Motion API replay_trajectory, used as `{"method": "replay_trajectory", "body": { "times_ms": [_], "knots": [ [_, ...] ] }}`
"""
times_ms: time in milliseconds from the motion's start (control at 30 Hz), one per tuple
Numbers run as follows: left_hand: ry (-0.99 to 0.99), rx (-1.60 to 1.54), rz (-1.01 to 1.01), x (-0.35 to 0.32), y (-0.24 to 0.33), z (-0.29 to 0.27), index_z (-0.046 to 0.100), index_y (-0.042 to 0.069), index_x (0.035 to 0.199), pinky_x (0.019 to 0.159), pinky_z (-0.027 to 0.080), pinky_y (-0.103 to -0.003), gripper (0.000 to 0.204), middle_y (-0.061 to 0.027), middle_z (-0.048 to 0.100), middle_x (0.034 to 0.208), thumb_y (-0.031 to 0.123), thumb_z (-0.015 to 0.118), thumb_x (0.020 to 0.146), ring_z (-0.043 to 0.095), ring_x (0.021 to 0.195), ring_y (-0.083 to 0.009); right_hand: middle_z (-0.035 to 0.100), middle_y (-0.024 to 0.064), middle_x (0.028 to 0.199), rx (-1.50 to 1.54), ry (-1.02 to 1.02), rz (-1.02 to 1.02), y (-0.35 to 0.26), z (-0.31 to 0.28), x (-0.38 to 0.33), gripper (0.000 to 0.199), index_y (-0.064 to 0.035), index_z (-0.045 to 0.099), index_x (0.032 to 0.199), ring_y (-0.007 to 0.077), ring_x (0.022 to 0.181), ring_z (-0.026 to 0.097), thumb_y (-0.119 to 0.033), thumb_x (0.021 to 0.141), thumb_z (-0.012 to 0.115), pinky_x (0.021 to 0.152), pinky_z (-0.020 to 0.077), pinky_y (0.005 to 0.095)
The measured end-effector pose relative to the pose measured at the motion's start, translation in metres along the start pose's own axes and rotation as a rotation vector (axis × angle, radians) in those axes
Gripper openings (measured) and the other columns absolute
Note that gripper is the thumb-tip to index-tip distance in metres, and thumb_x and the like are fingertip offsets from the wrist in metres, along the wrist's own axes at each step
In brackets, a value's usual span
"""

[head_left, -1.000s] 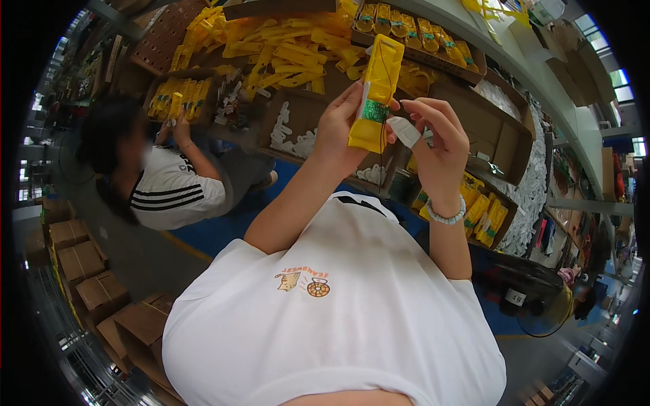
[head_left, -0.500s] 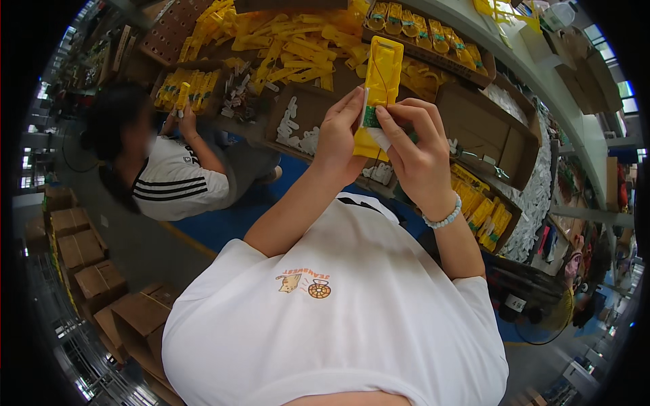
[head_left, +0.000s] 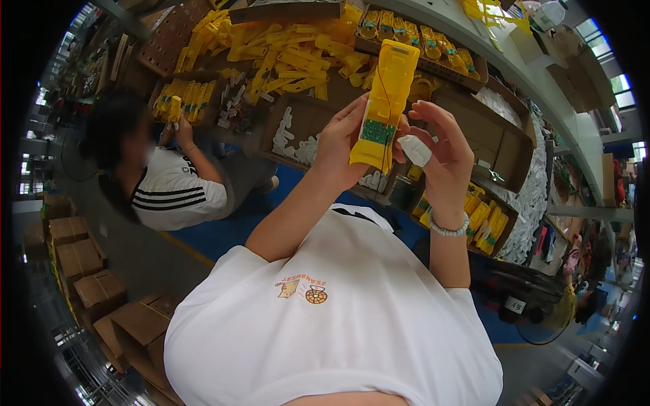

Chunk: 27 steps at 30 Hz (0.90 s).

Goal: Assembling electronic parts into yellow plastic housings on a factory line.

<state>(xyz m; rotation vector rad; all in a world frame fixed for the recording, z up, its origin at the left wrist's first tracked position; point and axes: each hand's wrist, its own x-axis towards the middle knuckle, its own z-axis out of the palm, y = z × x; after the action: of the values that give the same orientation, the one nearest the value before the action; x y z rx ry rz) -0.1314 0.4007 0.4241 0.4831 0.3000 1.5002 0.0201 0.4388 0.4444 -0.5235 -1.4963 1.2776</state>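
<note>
My left hand [head_left: 340, 145] grips a long yellow plastic housing [head_left: 395, 71] tilted slightly to the right, its fingertips showing at the far edge. A green circuit board [head_left: 376, 132] lies across the lower part of the housing. A thin dark wire runs along the housing and over the board. Just right of it, my right hand [head_left: 443, 152] is held open, fingers apart and curved, with nothing visible between them. A white wrap [head_left: 415, 150] covers its thumb tip, close to the housing's edge. A beaded bracelet [head_left: 448, 227] circles my right wrist.
Yellow plastic parts [head_left: 291, 57] are heaped at the back. A box [head_left: 423, 47] of yellow units stands behind my hands, a carton [head_left: 288, 139] of white pieces left. Another carton [head_left: 491, 240] of yellow units is right. At left sits a co-worker [head_left: 179, 179] holding a yellow part.
My right hand has let go of the board area and drawn away to the right, opening its fingers. The housing has tilted rightward in my left hand, and the board shows more fully.
</note>
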Motion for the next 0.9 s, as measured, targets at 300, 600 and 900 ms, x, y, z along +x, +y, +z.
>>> {"method": "replay_trajectory", "body": {
  "times_ms": [300, 600, 900],
  "knots": [
    [-0.076, 0.151, -0.049, -0.001, -0.028, -0.009, 0.041, 0.003, 0.138, 0.070, 0.056, -0.030, 0.044, -0.0120, 0.063, 0.104, 0.027, 0.041, 0.101, 0.065, 0.089, -0.0178, 0.062, 0.0087, 0.110, 0.163, 0.009, 0.378, 0.011, -0.033, -0.023, 0.050, 0.0052, 0.057, 0.120, 0.0157, 0.097, 0.061, -0.004, 0.075, 0.076, 0.089, 0.0498, 0.0287],
    [-0.308, 0.946, -0.085, 0.006, -0.064, -0.034, 0.048, 0.001, 0.134, 0.075, 0.047, -0.024, 0.040, -0.0088, 0.063, 0.105, 0.008, 0.051, 0.095, 0.059, 0.088, -0.0139, 0.059, 0.0101, 0.110, 0.044, 0.271, 0.255, 0.005, -0.075, -0.054, 0.057, 0.0016, 0.047, 0.131, 0.0167, 0.105, 0.057, -0.007, 0.080, 0.072, 0.091, 0.0494, 0.0320],
    [-0.380, 1.647, 0.141, 0.006, -0.100, -0.048, 0.054, 0.004, 0.130, 0.077, 0.050, -0.034, 0.041, -0.0155, 0.061, 0.108, 0.009, 0.058, 0.089, 0.062, 0.091, -0.0290, 0.064, 0.0103, 0.105, 0.269, 0.505, 0.493, 0.056, -0.095, -0.092, 0.045, 0.0043, 0.054, 0.120, 0.0167, 0.096, 0.062, -0.002, 0.079, 0.069, 0.086, 0.0494, 0.0274]
  ]
}}
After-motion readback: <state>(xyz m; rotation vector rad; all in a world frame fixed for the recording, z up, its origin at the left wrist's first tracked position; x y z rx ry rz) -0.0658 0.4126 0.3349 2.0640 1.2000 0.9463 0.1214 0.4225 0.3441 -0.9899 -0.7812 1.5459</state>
